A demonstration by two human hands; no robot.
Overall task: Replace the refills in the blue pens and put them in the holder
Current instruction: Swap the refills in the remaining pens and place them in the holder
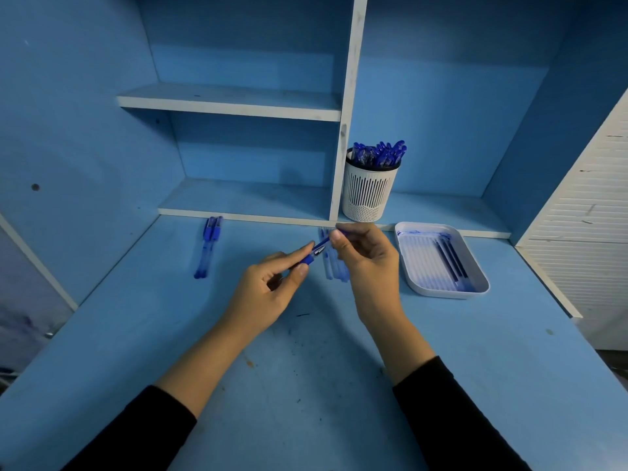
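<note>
My left hand (272, 287) pinches the blue grip end of a pen (311, 257) above the desk middle. My right hand (367, 260) pinches the other end of the same pen, near its cap. A metal tip part shows between the two hands. Behind my right hand lie a few pale refills or pen parts (331, 266) on the desk. Two blue pens (207, 246) lie side by side at the left. A white slotted holder (368, 192) with several blue pens stands on the low shelf. A white tray (414, 280) at the right holds a few dark refills (452, 263).
The blue desk (306, 385) has ink marks in front of me. Shelves with a white upright divider (343, 130) rise behind. A white slatted panel (584, 215) stands at the right edge.
</note>
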